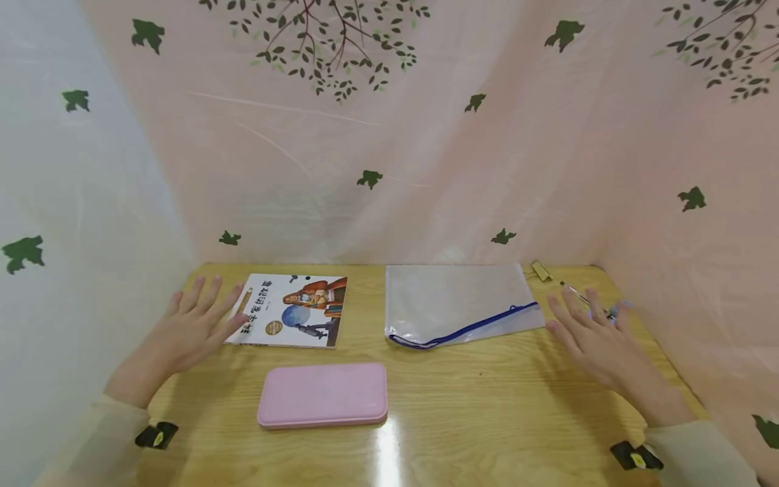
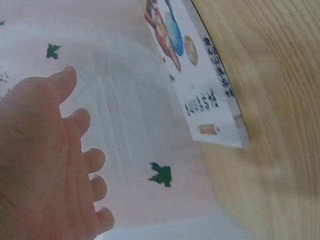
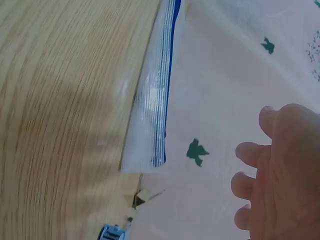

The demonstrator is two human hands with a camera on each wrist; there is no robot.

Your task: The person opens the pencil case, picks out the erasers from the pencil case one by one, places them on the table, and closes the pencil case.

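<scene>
My left hand (image 1: 193, 333) hovers with spread fingers by the left edge of a white picture book (image 1: 274, 318), its fingertips overlapping the cover in the head view. The left wrist view shows that palm empty beside the book (image 2: 205, 95). On the other side, my right hand (image 1: 599, 348) is held out with fingers apart, holding nothing. Nearest to it are a clear zip pouch (image 1: 456, 297) with a blue zip and a pen (image 1: 575, 292), partly hidden behind the fingers. A pink pencil case (image 1: 322, 396) lies closed between the hands, towards me.
A gold binder clip (image 1: 541, 271) lies at the back right of the wooden table (image 1: 462, 419). Near the pen, a small blue object (image 3: 111, 233) shows in the right wrist view. Pale curtains (image 1: 292, 182) with green leaf and bird prints enclose the back and sides.
</scene>
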